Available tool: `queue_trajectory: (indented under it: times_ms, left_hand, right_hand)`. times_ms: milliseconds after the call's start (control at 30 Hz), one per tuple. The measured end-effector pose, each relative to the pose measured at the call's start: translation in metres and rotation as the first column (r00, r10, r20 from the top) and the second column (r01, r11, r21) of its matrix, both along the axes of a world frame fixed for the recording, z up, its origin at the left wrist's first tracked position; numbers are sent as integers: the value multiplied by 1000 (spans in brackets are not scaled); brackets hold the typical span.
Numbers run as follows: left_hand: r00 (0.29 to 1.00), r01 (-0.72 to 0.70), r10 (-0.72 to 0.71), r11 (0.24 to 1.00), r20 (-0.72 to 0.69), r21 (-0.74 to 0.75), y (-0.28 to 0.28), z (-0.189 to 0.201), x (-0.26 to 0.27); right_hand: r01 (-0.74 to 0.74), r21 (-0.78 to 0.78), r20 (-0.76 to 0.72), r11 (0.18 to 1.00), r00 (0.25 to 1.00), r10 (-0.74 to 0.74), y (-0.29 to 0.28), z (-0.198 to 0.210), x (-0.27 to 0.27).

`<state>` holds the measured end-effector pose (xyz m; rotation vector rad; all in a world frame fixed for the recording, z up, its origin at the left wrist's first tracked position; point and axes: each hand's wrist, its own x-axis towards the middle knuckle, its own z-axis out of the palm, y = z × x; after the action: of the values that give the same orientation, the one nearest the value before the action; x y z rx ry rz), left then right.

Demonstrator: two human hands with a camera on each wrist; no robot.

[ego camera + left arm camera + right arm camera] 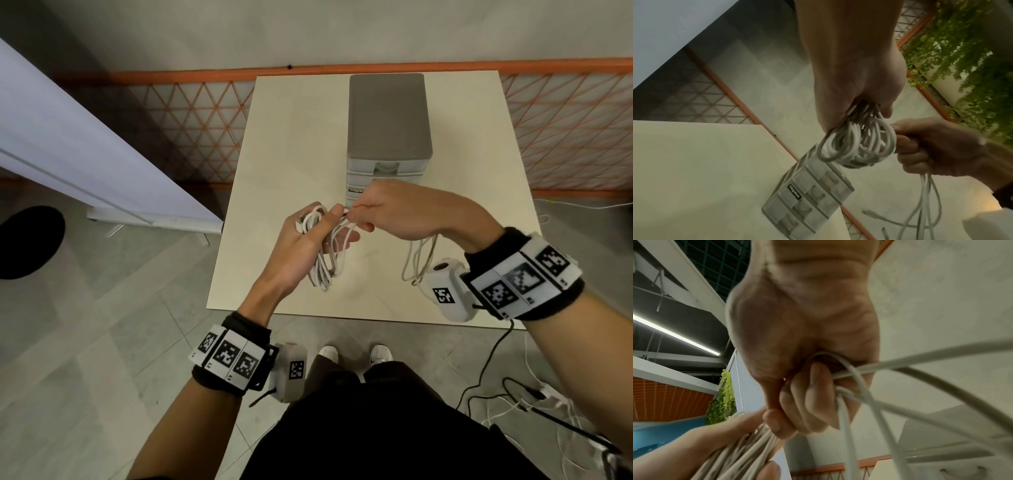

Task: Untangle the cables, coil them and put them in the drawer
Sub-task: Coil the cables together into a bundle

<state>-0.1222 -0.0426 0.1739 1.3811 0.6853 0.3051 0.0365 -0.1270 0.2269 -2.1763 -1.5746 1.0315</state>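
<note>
My left hand (310, 240) grips a coiled bundle of white cables (323, 260) above the front of the table; the same coil (857, 142) bulges out of the left fist (855, 78) in the left wrist view. My right hand (394, 212) meets it from the right, fingers curled round loose cable strands (419, 258) that hang in loops below the palm. In the right wrist view those strands (855, 382) pass through the curled fingers (813, 399). The grey drawer unit (388, 137) stands just behind the hands, drawers closed.
The cream table (274, 144) is small, with its front edge near my body. An orange lattice fence (191, 126) runs behind it. A white panel (78, 147) leans at the left. Black and white cables (513, 404) lie on the tiled floor at the right.
</note>
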Motion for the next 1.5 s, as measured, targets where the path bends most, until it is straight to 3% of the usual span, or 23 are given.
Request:
queue_trajectory:
  times_ms: [200,367,600,733,867,967,1067,1167,1333,1500]
  left_hand:
    - [996,81,-76,990,-45,112,-10,1,4]
    - [992,117,-111,989,-67,95,-11,-4,6]
    - [974,198,-187,976,-124,85,-15,-8,11]
    - [958,255,-227,955,-177,152,-14,-10,15]
    - [956,254,-229,959,-186,123,-16,-16,16]
    - [957,261,-239,956,-162,136,-16,-15,17]
    - [983,160,-155,986,-101,42,-15,-13,18]
    - [992,95,-92,995,-89,39,-13,-17,18]
    - [981,152,-114,951,-154,267,-9,-14,23]
    - [963,208,-103,870,-248,447,-4,-8,24]
  right_hand:
    - [70,-113,-128,991,988,-84,5,5,8]
    - [65,-245,-276,967,952,-134,2,3,10]
    - [55,-303,-228,951,965,-129,2,-2,9]
    - [114,-164,-118,980,984,-134,2,-6,2]
    - [175,172,79,969,978,-191,0,-27,-7]
    - [82,327,171,942,975,-144,-3,-45,-11]
    - [5,457,157,889,984,-87,-11,-56,-7]
    - [-13,407,251,913,963,-98,-18,-60,-1]
    - [-43,403,278,914,957,-77,-16,-51,-10]
    - [78,393,11,916,996,-90,-16,-59,-20]
